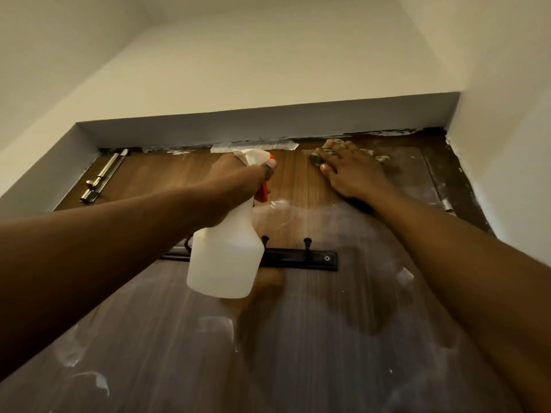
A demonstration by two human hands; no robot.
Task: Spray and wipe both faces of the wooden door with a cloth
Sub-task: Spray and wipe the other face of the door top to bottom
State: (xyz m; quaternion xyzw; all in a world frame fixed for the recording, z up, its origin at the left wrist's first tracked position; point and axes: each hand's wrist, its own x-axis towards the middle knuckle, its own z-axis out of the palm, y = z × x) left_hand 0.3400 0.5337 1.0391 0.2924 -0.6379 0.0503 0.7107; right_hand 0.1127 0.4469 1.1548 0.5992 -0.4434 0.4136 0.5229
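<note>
Wooden door (298, 180) top: my right hand (351, 171) presses the cloth (331, 142) flat, just right of the spray bottle (226, 257) my left hand (238, 177) grips.

door (167, 338): brown, straight wood grain, whitish smears and patches across it
spray bottle (226, 254): milky white
trigger (263, 194): orange-red
cloth (334, 143): mottled, dark and pale blotches, by the door's top edge
hook rail (301, 260): black
bolt (104, 174): silver, near the door's top left corner
tape (253, 146): white strip, door's top edge
wall (268, 55): cream
</note>
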